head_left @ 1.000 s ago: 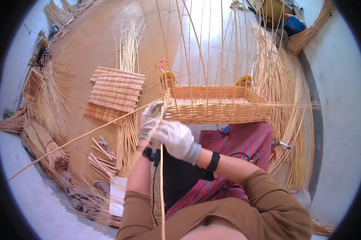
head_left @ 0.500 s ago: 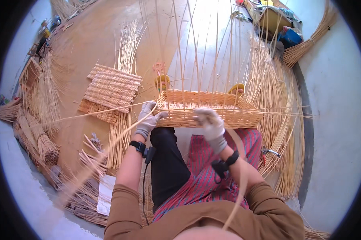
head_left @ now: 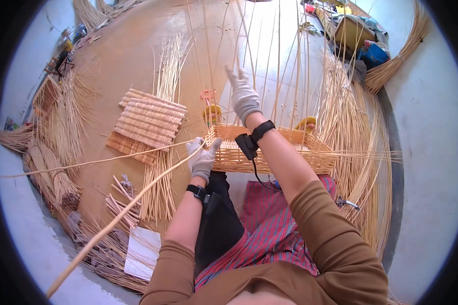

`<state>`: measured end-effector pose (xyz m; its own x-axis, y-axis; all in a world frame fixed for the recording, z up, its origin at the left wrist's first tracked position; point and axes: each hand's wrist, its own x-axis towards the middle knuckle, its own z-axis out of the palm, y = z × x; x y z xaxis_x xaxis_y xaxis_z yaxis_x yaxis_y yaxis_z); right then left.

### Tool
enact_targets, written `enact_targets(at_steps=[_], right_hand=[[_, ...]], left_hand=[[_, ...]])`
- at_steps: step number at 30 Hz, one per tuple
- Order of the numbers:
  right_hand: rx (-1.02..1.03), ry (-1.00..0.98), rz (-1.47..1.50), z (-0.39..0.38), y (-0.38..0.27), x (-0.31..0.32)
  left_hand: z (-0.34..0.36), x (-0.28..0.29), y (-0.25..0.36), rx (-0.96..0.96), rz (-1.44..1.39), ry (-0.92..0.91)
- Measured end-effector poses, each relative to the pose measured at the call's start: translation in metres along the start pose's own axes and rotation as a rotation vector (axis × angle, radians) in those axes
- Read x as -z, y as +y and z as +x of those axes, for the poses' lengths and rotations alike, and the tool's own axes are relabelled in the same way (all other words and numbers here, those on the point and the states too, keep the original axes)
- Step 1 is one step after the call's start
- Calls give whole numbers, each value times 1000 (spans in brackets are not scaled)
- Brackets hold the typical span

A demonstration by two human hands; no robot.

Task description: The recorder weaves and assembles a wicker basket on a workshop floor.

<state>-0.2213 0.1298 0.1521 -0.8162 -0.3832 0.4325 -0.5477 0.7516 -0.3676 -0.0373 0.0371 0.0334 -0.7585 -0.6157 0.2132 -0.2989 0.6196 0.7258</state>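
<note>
A shallow rectangular wicker basket rests across my lap, with several tall stakes rising from it. My left hand, in a pale glove, is closed on the basket's left corner, its thumb on the woven side. Beside that hand a long thick rod slants down to the lower left, and a thinner rod runs out leftward. My right hand, also gloved, is raised beyond the basket among the stakes. Its fingers are stretched out and apart near one blurred stake; whether they touch it is unclear.
Flat woven panels lie stacked on the floor at left, over loose rods. More rods spread along the right wall. Pliers lie at right near my knee. A white paper sheet sits at lower left.
My right hand has moved from the basket's near side up and away among the stakes, its fingers now spread. The strip beside my right arm is no longer seen there. My left hand stays at the corner.
</note>
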Motion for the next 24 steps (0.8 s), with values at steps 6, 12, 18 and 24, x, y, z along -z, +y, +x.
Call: enact_targets(at_steps=[6,12,18,24], right_hand=[[-298,20,1053,-112,4,41],[-790,-89,1068,-243,69,46],[347,-217,48,-179,-8,58],[227,-563,-496,-191,-18,-9]], left_hand=[[2,45,-10,90,26,-116],[-5,37,-12,109,-125,-179],[-42,82,0,-379,115,-258],[-18,39,36,-317,763,-584]])
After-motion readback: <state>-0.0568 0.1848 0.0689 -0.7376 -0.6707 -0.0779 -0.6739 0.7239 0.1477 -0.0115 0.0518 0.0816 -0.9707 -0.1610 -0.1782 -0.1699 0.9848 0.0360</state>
